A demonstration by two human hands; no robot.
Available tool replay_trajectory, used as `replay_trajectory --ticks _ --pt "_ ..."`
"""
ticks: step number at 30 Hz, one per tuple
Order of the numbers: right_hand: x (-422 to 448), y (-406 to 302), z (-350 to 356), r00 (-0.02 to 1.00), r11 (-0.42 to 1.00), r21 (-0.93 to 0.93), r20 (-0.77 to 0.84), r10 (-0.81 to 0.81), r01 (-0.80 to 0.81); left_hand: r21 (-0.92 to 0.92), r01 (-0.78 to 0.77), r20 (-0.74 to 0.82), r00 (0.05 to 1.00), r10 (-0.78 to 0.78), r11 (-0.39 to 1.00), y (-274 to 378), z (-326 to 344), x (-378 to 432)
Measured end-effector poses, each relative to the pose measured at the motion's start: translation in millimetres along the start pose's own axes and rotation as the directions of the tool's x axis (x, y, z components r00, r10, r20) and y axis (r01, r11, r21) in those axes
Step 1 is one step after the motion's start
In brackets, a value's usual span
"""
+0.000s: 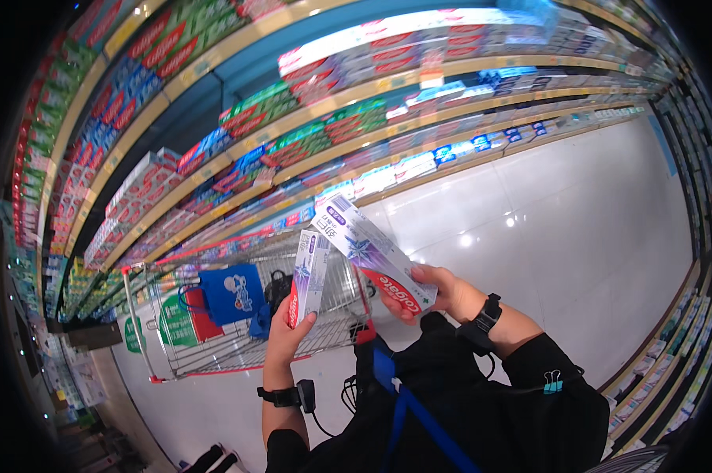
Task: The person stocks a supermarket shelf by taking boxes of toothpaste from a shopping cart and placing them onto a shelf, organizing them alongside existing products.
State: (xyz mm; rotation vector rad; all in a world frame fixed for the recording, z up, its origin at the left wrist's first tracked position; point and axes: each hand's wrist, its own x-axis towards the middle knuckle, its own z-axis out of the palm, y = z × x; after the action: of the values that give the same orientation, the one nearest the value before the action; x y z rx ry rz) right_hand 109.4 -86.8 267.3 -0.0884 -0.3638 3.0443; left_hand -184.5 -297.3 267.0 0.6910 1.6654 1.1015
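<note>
My left hand (294, 331) grips the lower end of a slim Colgate toothpaste box (308, 275), white and purple with a red end. A larger Colgate toothpaste box (374, 254) of similar design is in my right hand (430, 292), with fingers and thumb around its lower end. Both boxes are raised side by side, their upper ends close together or overlapping; whether they touch I cannot tell. Behind and below them stands a wire shopping cart (214, 369) with red corners. In it are a blue bag (232, 292) and a black item (279, 287).
Long shelves (314, 109) stacked with toothpaste boxes curve across the top and left. More stocked shelves (657, 378) stand at the lower right. Pale glossy floor (533, 236) lies between them. Another person's legs (214, 458) show at the bottom left.
</note>
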Motion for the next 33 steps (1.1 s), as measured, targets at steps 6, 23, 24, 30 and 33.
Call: replay_trajectory --ticks 6,23,24,30,33 --pt "-103 -75 23 0.978 0.948 -0.247 0.104 -0.18 0.201 -0.062 -0.201 0.08 0.975 0.206 0.978 104 128 22" --pt "-156 -253 15 0.63 0.304 -0.953 -0.225 -0.743 0.019 0.115 -0.29 0.37 0.9 0.23 0.95 187 195 189" --pt "-149 -267 30 0.59 0.246 -0.965 -0.253 -0.767 -0.093 0.102 -0.313 0.359 0.897 0.258 0.944 193 189 204" --pt "-120 -349 92 0.501 -0.423 -0.824 0.203 -0.842 -0.377 -0.009 -0.392 0.362 0.857 0.368 0.92 270 168 271" --pt "-115 -380 94 0.463 -0.444 -0.787 0.231 -0.856 -0.428 0.232 -0.449 0.276 0.881 0.384 0.863 290 157 301"
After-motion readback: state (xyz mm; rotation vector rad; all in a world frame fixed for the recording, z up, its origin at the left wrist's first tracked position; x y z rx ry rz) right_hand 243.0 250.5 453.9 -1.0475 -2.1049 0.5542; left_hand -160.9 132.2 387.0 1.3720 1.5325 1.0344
